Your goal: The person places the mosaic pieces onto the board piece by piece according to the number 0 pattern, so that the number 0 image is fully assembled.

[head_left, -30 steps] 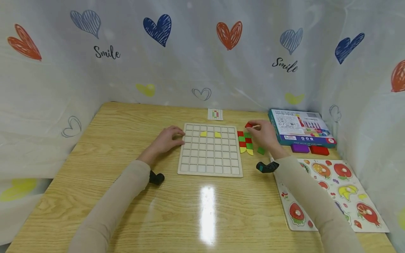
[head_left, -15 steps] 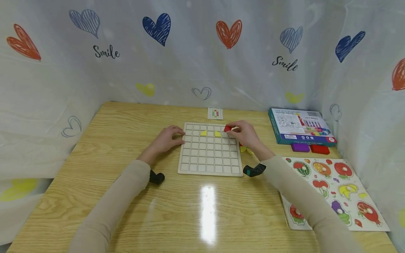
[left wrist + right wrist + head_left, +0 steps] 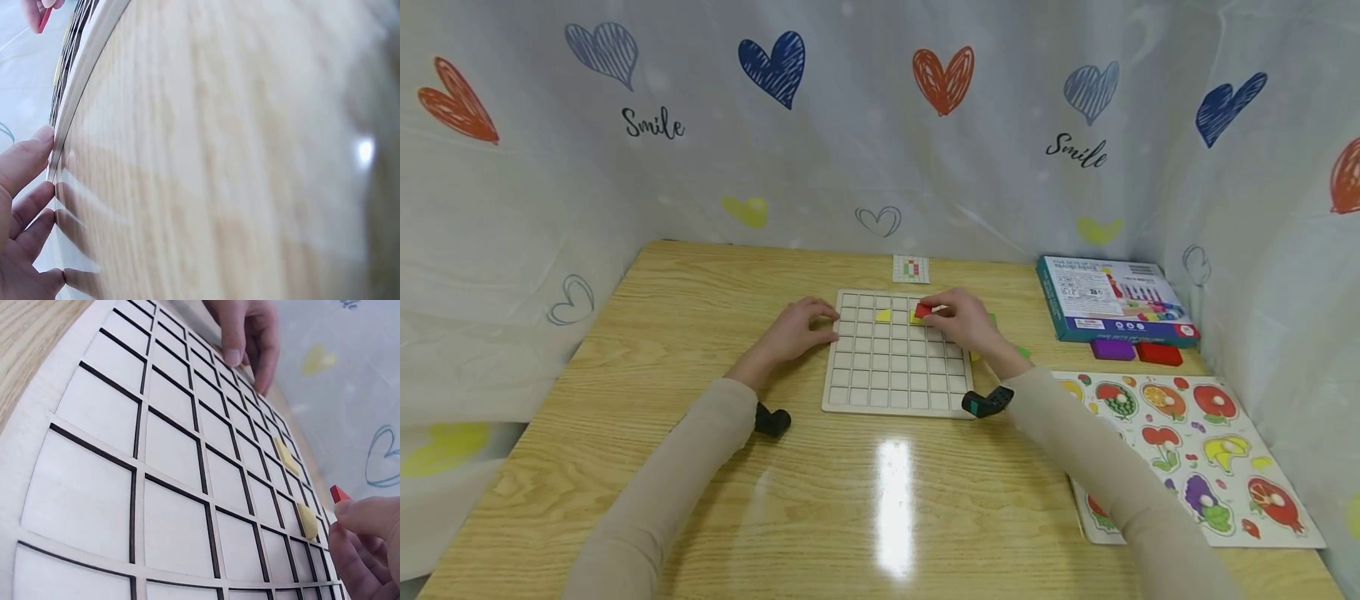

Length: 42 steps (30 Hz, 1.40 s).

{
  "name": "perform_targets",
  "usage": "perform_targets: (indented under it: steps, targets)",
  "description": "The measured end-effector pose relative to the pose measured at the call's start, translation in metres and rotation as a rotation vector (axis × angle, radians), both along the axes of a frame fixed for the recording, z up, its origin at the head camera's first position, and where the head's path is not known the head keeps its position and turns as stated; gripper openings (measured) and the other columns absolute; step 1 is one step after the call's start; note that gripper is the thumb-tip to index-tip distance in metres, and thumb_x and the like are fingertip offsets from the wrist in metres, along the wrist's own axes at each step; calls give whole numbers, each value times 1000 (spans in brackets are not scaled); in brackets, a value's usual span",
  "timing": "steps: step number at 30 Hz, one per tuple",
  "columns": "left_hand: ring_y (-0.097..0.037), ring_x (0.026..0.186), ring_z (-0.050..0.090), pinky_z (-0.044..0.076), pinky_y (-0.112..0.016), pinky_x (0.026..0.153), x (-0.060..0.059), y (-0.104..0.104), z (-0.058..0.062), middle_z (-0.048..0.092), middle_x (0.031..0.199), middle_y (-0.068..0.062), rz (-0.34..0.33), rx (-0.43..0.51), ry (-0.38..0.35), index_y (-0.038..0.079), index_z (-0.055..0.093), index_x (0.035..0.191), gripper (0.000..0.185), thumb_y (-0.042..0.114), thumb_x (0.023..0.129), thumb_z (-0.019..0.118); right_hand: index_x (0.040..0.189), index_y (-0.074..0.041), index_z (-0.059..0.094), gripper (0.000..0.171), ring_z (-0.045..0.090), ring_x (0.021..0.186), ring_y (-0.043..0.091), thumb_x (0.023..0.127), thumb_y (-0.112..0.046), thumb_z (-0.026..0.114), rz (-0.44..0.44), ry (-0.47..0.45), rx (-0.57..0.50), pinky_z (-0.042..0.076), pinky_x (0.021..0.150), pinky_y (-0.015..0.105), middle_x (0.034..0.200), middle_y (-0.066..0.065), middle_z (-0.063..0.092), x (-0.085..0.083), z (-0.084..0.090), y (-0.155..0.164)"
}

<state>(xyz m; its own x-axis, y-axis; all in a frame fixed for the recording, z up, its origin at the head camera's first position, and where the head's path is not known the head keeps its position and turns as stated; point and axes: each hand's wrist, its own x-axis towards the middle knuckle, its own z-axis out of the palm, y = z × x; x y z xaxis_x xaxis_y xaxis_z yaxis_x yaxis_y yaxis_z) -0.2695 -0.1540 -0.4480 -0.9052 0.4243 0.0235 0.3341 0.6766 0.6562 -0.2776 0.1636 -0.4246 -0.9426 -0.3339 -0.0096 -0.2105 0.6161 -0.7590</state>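
We see a bright, even light from above. It makes a white shiny patch on the table [image 3: 892, 500] near us. Shadows are soft and small. The head view is sharp, but the table edges bend a little at the sides. The left wrist view is very blurry, with one small glare spot. In the right wrist view the board [image 3: 156, 487] looks sharp but curved.

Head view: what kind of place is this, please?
Probably a small play or recording corner: a wooden table enclosed by a heart-printed curtain, with a grid board and a fruit puzzle.
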Motion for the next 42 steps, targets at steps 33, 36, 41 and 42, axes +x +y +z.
perform_targets:
  steps: [33, 36, 41, 42]
  targets:
    - [-37, 134, 39, 7, -59, 117, 1, 0, 2, 50, 138, -18, -3, -2, -5, 4, 64, 126, 38, 23, 93, 69, 123, -8, 69, 31, 56, 92, 23, 93, -16, 68, 102, 48, 135, 48, 78, 35, 113, 10, 64, -21, -12, -27]
    - [-37, 135, 39, 7, -58, 117, 1, 0, 2, 50, 139, -18, 0, -3, -9, 4, 63, 126, 39, 23, 93, 69, 122, -9, 70, 30, 55, 89, 23, 93, -16, 68, 107, 52, 143, 47, 76, 35, 111, 9, 64, -22, -14, -29]
    - [-36, 135, 39, 8, -58, 117, 2, 0, 2, 50, 139, -17, 3, -5, -14, 4, 63, 126, 38, 23, 93, 69, 122, -8, 70, 30, 54, 89, 23, 92, -15, 69, 118, 49, 144, 46, 75, 35, 111, 10, 63, -22, -13, -29]
    - [-36, 135, 39, 7, -59, 117, 2, 0, 2, 50, 139, -17, 4, -5, -13, 4, 64, 126, 38, 23, 93, 69, 122, -8, 70, 31, 54, 89, 23, 92, -15, 69, 121, 49, 143, 46, 75, 35, 111, 10, 63, -22, -13, -29]
